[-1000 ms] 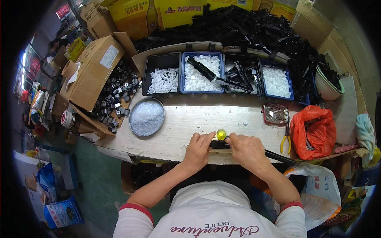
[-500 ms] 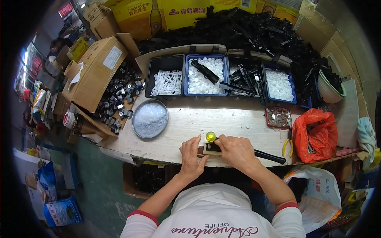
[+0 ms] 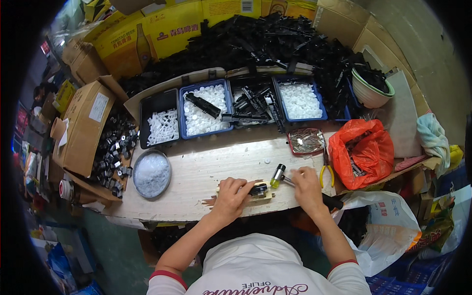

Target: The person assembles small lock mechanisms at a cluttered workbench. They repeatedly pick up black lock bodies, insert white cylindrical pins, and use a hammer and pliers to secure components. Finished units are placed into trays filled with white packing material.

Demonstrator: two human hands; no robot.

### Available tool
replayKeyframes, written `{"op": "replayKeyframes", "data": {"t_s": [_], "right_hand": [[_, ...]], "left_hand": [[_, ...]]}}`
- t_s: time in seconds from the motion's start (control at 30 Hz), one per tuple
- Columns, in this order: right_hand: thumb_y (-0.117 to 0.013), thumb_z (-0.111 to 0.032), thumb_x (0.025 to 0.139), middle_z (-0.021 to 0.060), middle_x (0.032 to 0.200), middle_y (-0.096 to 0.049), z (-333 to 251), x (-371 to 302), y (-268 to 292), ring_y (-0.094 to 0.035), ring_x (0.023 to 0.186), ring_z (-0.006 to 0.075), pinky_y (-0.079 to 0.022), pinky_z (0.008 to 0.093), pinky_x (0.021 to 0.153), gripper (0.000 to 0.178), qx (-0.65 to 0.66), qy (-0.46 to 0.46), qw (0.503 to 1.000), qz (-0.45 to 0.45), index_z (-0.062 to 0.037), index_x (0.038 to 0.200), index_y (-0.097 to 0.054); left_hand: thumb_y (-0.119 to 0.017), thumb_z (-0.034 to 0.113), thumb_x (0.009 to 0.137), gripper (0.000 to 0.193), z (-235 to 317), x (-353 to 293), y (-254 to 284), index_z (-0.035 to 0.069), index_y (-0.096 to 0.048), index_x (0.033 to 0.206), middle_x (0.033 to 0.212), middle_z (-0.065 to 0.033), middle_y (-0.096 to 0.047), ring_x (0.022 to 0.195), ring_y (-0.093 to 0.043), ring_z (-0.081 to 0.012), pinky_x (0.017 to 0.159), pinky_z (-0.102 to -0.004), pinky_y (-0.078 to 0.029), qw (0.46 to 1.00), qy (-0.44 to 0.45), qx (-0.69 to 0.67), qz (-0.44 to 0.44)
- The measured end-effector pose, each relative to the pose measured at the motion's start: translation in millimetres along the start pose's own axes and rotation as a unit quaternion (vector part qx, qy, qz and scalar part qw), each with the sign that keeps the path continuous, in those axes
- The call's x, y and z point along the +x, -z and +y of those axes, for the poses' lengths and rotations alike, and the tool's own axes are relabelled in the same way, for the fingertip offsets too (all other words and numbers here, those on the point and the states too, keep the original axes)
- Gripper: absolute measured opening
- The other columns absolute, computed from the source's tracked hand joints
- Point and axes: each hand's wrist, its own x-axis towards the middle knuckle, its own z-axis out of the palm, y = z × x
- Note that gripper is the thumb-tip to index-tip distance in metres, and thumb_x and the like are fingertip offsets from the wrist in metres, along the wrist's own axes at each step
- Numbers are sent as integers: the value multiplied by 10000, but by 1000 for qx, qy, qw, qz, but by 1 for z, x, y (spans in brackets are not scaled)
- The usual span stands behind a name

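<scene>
Black part (image 3: 259,190) pinned on small wood block (image 3: 265,197) at lower centre by curled left hand (image 3: 231,196) fingers; mallet (image 3: 278,175) gripped in closed right hand (image 3: 306,189).

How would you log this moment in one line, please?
left hand: steadies black part | right hand: holds small hammer | wooden bench

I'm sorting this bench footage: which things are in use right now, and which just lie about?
In use:
left hand on black part
wooden block
right hand holding small mallet

Lying about:
pliers
round dish
orange bag
</scene>
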Motion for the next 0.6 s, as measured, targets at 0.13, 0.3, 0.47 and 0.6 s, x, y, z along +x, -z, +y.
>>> {"op": "replayKeyframes", "data": {"t_s": [0.13, 0.3, 0.47, 0.6], "right_hand": [[-596, -125, 722, 165, 899, -497, 29, 0, 21, -491, 829, 311, -413, 397, 712, 223, -165, -122, 976, 68, -4, 895, -522], [-571, -128, 709, 179, 884, -484, 58, -10, 7, -481, 862, 339, -397, 441, 750, 205, -268, -228, 936, 22, -4, 841, -476], [-514, -37, 711, 166, 809, -452, 59, -12, 19, -479, 757, 301, -388, 420, 630, 111, -124, -130, 975, 129, 9, 781, -442], [-543, -45, 772, 131, 735, -431, 7, 0, 37, -452, 662, 250, -371, 320, 614, 125, 247, -235, 939, 56, 33, 731, -455]], "left_hand": [[-543, -28, 761, 385, 1, 2, 22, 7, -500, 1142, 976, -97, -521, 876, -498, -218, 787, -311, -404, 938, 171, -288, 90], [-488, 52, 818, 437, 3, 4, 39, 21, -372, 1238, 959, -135, -544, 831, -593, -223, 675, -332, -527, 653, 347, -659, 135], [-442, 201, 916, 318, 14, -5, 32, 71, -394, 1202, 859, -79, -545, 698, -563, -124, 564, -270, -514, 686, 372, -614, 115], [-493, 212, 899, 313, 14, -14, 24, 64, -439, 1170, 817, -27, -546, 626, -540, -78, 518, -191, -472, 704, 369, -599, 99]]}}
